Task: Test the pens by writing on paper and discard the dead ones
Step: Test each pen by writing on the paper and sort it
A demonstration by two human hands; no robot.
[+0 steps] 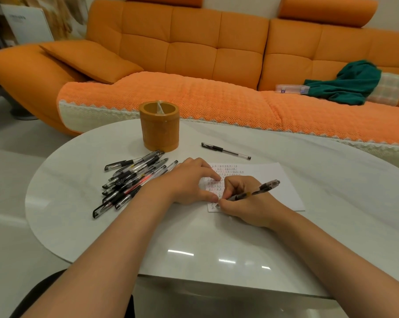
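Observation:
A white sheet of paper [278, 184] lies on the white table [194, 244], with rows of small written marks on its left part. My right hand [244, 205] grips a black pen [258, 191], whose tip touches the paper near its lower left corner. My left hand [191, 182] presses flat on the paper's left edge with spread fingers. A pile of several black pens and one red pen [129, 182] lies to the left. One lone black pen [226, 151] lies beyond the paper.
A round orange pen holder [159, 126] stands at the far side of the table, behind the pile. An orange sofa [216, 65] runs along the back, with a green cloth [345, 83] and a clear plastic case [292, 89] on its seat.

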